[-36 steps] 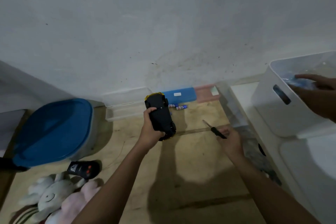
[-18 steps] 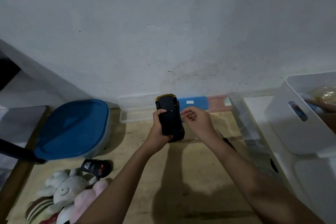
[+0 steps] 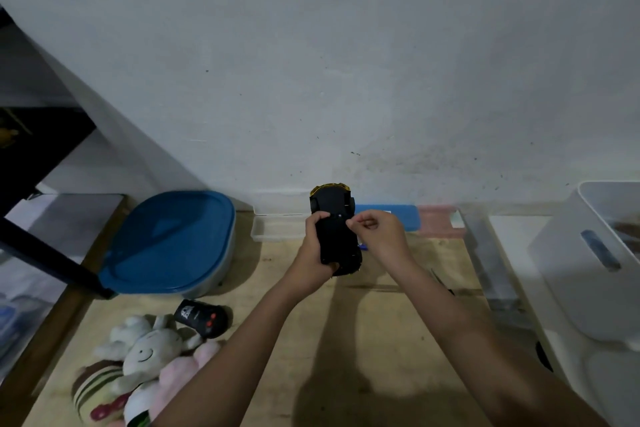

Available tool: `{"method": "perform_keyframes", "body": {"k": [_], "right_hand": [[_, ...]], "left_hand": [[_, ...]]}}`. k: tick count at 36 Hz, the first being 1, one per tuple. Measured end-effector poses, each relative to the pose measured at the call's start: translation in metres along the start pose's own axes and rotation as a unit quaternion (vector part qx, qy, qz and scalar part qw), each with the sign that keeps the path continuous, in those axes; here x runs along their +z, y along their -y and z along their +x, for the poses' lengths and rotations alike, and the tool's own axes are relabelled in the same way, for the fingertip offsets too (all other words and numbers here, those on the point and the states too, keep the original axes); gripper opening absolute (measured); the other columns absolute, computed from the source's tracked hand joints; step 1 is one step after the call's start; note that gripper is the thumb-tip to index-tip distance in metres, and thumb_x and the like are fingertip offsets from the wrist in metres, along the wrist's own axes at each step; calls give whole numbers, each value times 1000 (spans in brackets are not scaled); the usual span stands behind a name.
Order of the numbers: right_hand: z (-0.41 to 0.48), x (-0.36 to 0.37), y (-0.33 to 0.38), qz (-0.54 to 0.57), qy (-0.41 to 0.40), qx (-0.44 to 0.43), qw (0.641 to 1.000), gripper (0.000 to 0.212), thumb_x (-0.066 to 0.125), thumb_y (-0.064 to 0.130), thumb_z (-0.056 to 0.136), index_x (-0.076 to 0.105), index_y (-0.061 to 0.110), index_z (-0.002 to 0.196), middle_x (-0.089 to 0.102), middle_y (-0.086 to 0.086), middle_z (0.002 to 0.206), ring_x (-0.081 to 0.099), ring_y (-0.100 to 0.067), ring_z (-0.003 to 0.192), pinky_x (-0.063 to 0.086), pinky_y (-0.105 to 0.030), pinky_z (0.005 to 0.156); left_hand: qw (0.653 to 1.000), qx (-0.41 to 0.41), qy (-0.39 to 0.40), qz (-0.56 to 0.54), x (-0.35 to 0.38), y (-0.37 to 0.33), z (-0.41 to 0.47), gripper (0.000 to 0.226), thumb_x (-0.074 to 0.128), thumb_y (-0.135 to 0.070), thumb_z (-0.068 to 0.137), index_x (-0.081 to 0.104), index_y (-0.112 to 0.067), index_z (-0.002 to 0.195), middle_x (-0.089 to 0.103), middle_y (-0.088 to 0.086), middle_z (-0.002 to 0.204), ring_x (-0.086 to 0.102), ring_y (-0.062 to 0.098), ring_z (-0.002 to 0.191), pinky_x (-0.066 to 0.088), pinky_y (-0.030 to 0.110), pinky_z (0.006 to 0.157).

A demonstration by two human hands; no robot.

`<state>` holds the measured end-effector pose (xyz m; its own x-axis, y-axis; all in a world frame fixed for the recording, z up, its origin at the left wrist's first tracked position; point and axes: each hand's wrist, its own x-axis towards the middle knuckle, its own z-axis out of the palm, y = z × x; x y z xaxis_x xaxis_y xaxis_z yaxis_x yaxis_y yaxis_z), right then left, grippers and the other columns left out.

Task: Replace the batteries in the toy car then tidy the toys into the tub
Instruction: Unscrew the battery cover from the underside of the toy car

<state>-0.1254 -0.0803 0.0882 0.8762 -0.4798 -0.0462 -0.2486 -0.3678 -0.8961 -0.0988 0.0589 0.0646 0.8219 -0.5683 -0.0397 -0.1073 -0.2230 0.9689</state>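
One toy car [image 3: 335,236], left hand [image 3: 311,255] gripping — right hand [image 3: 381,236] curled at edge

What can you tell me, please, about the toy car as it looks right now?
The toy car is held off the wooden surface, upside down, its flat black plastic underside facing the camera and its length pointing toward the wall. Yellow bodywork shows along the far end, with black wheels at both far corners. A small round fitting, perhaps a screw, sits near the middle. The left hand grips its left side; the right hand touches its right edge with pinched fingertips, by that fitting.
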Motion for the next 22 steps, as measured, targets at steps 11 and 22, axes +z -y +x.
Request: {"method": "perform_keyframes", "body": {"k": [11, 22], "right_hand": [[7, -2, 6, 8, 33, 9, 999, 11, 63, 18, 87, 68, 8, 86, 64, -1, 83, 57, -10, 78, 44, -17, 67], [9, -9, 2, 35, 55, 21, 998, 8, 60, 15, 89, 61, 14, 81, 61, 1, 82, 59, -15, 80, 47, -15, 66]], "left_hand": [[999, -27, 13, 14, -4, -2, 1, 80, 57, 17, 76, 18, -28, 130, 43, 4, 117, 57, 13, 84, 48, 17, 58], [999, -43, 14, 4, -3, -5, 1, 82, 58, 18, 75, 19, -23, 134, 40, -10, 113, 56, 16, 90, 54, 29, 62]]}}
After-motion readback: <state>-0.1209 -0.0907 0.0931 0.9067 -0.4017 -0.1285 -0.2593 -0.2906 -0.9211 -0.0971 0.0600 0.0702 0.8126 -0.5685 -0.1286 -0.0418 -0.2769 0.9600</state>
